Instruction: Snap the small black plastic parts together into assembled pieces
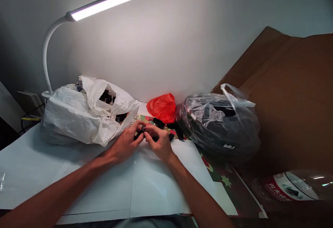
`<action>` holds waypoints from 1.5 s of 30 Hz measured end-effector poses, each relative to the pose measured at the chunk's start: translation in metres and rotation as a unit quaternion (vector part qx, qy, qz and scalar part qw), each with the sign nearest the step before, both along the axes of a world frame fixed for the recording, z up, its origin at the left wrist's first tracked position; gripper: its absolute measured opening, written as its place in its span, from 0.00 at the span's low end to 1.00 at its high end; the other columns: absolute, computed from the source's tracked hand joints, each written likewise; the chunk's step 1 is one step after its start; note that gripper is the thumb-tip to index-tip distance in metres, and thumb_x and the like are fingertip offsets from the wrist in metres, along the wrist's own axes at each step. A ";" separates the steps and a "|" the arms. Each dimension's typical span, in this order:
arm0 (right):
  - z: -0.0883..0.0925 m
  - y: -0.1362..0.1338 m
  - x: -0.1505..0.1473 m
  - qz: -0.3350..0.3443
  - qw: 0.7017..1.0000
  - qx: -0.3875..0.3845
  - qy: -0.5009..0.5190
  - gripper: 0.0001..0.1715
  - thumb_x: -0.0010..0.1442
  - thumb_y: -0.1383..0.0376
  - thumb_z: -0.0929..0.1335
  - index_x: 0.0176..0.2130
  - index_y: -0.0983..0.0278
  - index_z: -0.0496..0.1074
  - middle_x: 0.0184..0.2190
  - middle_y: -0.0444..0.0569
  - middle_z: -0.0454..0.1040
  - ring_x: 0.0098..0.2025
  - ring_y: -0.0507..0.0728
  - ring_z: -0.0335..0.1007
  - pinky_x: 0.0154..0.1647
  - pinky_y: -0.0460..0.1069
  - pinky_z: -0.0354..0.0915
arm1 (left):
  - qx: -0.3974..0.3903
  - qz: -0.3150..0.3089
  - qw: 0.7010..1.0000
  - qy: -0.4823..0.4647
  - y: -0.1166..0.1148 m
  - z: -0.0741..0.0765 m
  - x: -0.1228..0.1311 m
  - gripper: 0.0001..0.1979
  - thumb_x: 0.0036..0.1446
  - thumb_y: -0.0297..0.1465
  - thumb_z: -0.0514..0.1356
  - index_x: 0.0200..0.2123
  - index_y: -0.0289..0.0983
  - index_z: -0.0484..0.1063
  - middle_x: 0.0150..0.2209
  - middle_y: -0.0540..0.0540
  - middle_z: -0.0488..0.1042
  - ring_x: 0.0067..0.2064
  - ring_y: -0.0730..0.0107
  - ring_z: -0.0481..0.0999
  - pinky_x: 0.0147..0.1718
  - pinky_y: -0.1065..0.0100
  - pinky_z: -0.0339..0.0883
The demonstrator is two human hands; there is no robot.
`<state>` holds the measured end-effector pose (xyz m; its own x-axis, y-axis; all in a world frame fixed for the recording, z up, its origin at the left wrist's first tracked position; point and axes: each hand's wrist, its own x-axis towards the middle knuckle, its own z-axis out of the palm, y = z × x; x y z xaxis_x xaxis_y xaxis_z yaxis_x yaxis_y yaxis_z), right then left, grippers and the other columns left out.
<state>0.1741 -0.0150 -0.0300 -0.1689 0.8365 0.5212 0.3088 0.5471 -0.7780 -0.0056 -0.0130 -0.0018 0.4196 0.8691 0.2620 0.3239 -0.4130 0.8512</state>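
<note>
Close together over the far edge of the white sheets, my left hand and my right hand pinch a small black piece between their fingertips. Its exact kind cannot be made out, as the fingers cover much of it. Just beyond my right hand lie several black pieces on a patterned red and green cloth. To the left of my left hand, an open white plastic bag shows dark pieces inside. A clear plastic bag full of black things stands to the right.
A red plastic bag sits against the wall. A lit desk lamp arches overhead from the left. White sheets cover the tabletop. Cardboard rises at the right, with a clear labelled bottle below it.
</note>
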 end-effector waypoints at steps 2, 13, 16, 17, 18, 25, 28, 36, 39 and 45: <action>0.000 0.001 0.001 0.026 1.000 -0.003 0.017 0.14 0.68 0.59 0.69 0.49 0.63 0.78 0.39 0.51 0.83 0.31 0.55 0.79 0.36 0.50 0.76 | -0.027 -0.005 0.999 -0.036 0.002 0.001 0.000 0.12 0.68 0.37 0.56 0.51 0.40 0.69 0.37 0.49 0.78 0.35 0.69 0.75 0.35 0.69 0.66; -0.012 0.012 0.006 0.093 0.995 0.004 0.017 0.22 0.75 0.51 0.64 0.56 0.63 0.75 0.30 0.47 0.78 0.27 0.54 0.71 0.32 0.49 0.70 | -0.175 -0.050 0.970 -0.160 0.012 0.002 0.000 0.19 0.64 0.47 0.62 0.48 0.38 0.71 0.28 0.50 0.75 0.23 0.76 0.63 0.21 0.73 0.50; -0.012 0.013 0.008 0.092 0.996 0.019 0.010 0.23 0.76 0.51 0.63 0.57 0.64 0.74 0.29 0.46 0.78 0.25 0.52 0.67 0.32 0.48 0.69 | -0.217 -0.040 0.959 -0.176 0.015 -0.001 0.003 0.23 0.61 0.49 0.64 0.48 0.38 0.70 0.26 0.53 0.73 0.20 0.78 0.57 0.18 0.74 0.45; -0.012 0.013 0.008 0.093 0.995 0.023 0.007 0.23 0.76 0.51 0.63 0.57 0.64 0.74 0.30 0.46 0.78 0.25 0.52 0.66 0.32 0.48 0.69 | -0.228 -0.034 0.956 -0.180 0.016 0.000 0.003 0.23 0.60 0.50 0.64 0.48 0.38 0.70 0.26 0.53 0.73 0.20 0.79 0.55 0.18 0.74 0.44; -0.011 0.013 0.008 0.092 0.995 0.026 0.003 0.23 0.76 0.51 0.63 0.57 0.64 0.73 0.30 0.46 0.79 0.25 0.52 0.65 0.33 0.48 0.69 | -0.236 -0.029 0.954 -0.182 0.016 0.000 0.004 0.24 0.58 0.50 0.65 0.48 0.38 0.70 0.25 0.54 0.72 0.20 0.79 0.54 0.18 0.74 0.43; -0.012 0.012 0.011 0.071 0.997 0.022 -0.013 0.23 0.76 0.52 0.63 0.57 0.64 0.74 0.27 0.45 0.77 0.24 0.52 0.65 0.30 0.47 0.67 | -0.245 -0.018 0.955 -0.166 0.012 0.010 0.006 0.27 0.54 0.50 0.67 0.47 0.37 0.69 0.23 0.55 0.70 0.20 0.79 0.56 0.19 0.75 0.43; -0.012 0.012 0.012 0.063 0.997 0.030 -0.020 0.23 0.76 0.51 0.63 0.57 0.64 0.75 0.25 0.43 0.74 0.24 0.52 0.65 0.29 0.46 0.65 | -0.246 -0.021 0.956 -0.160 0.012 0.010 0.005 0.26 0.54 0.51 0.66 0.47 0.38 0.69 0.23 0.55 0.70 0.19 0.79 0.55 0.18 0.74 0.42; -0.010 0.011 0.012 0.060 0.997 0.045 -0.021 0.26 0.76 0.50 0.62 0.58 0.64 0.76 0.23 0.41 0.69 0.22 0.51 0.62 0.29 0.46 0.66 | -0.241 -0.031 0.959 -0.143 0.015 0.002 0.004 0.26 0.56 0.52 0.66 0.46 0.38 0.72 0.22 0.55 0.68 0.18 0.80 0.51 0.18 0.74 0.41; -0.012 0.012 0.012 0.061 0.997 0.048 -0.020 0.27 0.76 0.49 0.62 0.59 0.63 0.76 0.23 0.41 0.69 0.22 0.51 0.63 0.29 0.46 0.66 | -0.232 -0.033 0.962 -0.141 0.015 0.002 0.005 0.27 0.56 0.53 0.66 0.45 0.37 0.72 0.22 0.55 0.68 0.19 0.80 0.52 0.19 0.74 0.41; -0.013 0.013 0.012 0.061 0.997 0.044 -0.013 0.27 0.76 0.48 0.62 0.59 0.62 0.75 0.27 0.44 0.73 0.24 0.51 0.64 0.28 0.46 0.66 | -0.256 -0.022 0.954 -0.153 0.013 0.008 0.007 0.27 0.51 0.55 0.68 0.39 0.39 0.68 0.22 0.56 0.69 0.19 0.81 0.53 0.19 0.74 0.41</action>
<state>0.1862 -0.0022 -0.0434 -0.2817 0.7601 0.5856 0.2552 0.6477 -0.7179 0.0015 -0.0004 0.0057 0.4311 0.8992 -0.0750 0.0189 0.0741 0.9971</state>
